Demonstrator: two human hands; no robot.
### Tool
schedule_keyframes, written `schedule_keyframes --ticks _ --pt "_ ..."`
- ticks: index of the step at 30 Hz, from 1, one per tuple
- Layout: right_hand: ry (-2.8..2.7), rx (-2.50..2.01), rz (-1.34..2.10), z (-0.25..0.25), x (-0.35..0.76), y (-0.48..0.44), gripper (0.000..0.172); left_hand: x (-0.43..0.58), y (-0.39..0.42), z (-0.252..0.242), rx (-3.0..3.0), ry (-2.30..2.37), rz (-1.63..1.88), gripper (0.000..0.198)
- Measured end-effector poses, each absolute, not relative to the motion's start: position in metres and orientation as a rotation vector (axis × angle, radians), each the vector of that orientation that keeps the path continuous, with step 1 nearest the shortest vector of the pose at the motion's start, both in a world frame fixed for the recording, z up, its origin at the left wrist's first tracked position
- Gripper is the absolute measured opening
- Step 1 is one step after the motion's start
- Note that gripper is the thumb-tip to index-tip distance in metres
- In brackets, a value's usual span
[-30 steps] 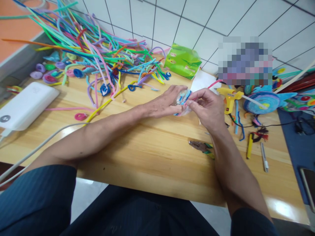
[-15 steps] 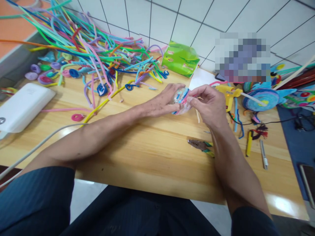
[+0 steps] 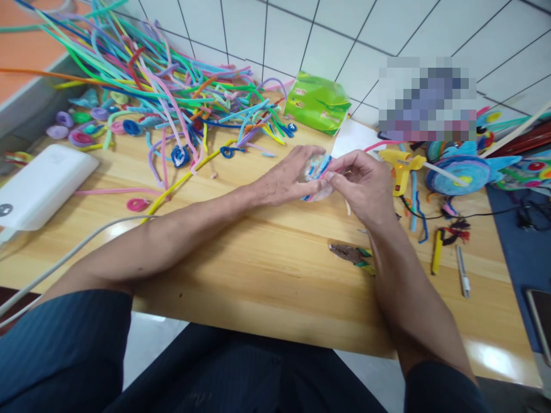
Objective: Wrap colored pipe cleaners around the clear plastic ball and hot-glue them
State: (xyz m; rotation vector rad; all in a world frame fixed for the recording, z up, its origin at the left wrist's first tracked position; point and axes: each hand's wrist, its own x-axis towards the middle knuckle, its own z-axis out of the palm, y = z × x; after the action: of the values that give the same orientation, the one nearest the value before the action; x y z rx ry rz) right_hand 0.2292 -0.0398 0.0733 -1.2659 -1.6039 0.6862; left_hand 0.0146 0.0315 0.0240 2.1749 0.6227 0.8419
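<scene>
My left hand (image 3: 290, 178) is wrapped round a clear plastic piece (image 3: 316, 167), rounded and shiny, with blue and pink strips on it. Whether it is a bottle part or a bag I cannot tell. Thumb and forefinger of my right hand (image 3: 361, 183) pinch a pink pipe cleaner (image 3: 381, 143) against the plastic's right side; its loose end sticks out behind the hand. Part of the plastic is covered by my fingers. Below my right wrist lie pliers (image 3: 348, 252) with green and yellow handles, partly hidden by the forearm.
Many coloured pipe cleaners (image 3: 172, 86) are heaped at the back left. A green packet (image 3: 318, 103) leans by the tiled wall. To the right are a yellow glue gun (image 3: 402, 169), a blue fish figure (image 3: 456, 172) and a yellow cutter (image 3: 437, 252). A white power bank (image 3: 51, 186) lies left.
My right hand has shifted very slightly on the plastic piece, and more of the pink pipe cleaner's end shows behind it. My left hand keeps its hold.
</scene>
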Motion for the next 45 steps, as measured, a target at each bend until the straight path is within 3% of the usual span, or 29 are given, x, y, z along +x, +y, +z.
schedule_keyframes --ticks 15,21,33,45 --pt "-1.496 -1.274 0.733 0.067 0.234 -0.034 0.014 0.009 0.028 0.035 2.112 0.594 0.765 0.069" --pt "-1.489 -1.282 0.723 0.066 0.233 -0.034 0.013 0.011 0.036 0.026 2.112 0.575 0.758 0.086" --pt "-1.490 -1.250 0.730 0.066 0.239 -0.031 0.013 0.012 0.034 0.021 2.100 0.569 0.827 0.080" --pt "-1.479 -1.258 0.794 0.068 0.238 -0.031 0.034 0.012 0.038 0.013 2.165 0.493 0.884 0.084"
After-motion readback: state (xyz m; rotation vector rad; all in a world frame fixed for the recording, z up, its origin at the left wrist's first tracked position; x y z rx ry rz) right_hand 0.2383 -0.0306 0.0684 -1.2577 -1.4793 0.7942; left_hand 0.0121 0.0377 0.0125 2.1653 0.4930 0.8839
